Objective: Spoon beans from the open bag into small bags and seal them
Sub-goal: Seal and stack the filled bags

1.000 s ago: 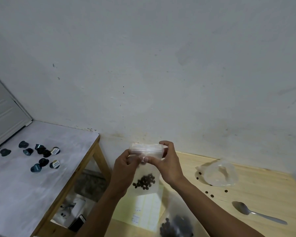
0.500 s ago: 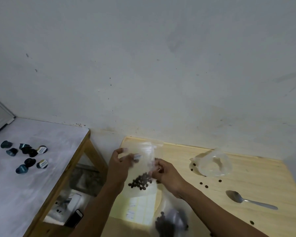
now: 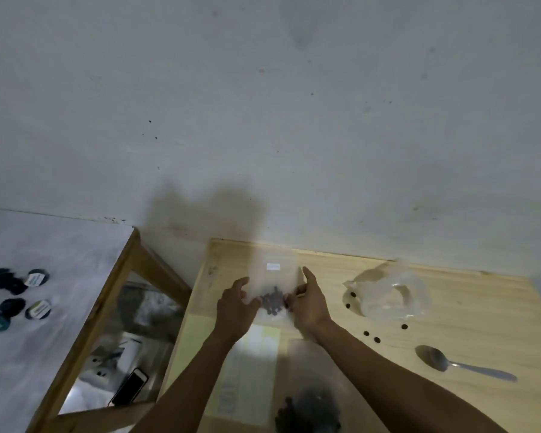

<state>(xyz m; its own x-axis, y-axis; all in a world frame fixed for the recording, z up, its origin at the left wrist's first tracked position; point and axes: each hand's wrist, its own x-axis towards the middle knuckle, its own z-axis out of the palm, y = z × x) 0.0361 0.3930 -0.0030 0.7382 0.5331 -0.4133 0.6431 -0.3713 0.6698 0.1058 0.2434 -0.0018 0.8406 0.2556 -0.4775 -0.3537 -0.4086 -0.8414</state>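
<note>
Both hands, left (image 3: 235, 303) and right (image 3: 310, 303), hold the small bag (image 3: 274, 289) low over the bench (image 3: 450, 310), fingers pinching its sides, probably to set it down.

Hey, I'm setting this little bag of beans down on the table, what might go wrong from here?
1. The small bag is blurred, so its seal cannot be checked; if it is not fully closed, beans may spill as the left hand and right hand lay it flat.
2. Loose beans already lie on the wooden table and may roll off.
3. The bag of beans sits by your right forearm, which might knock it.
</note>
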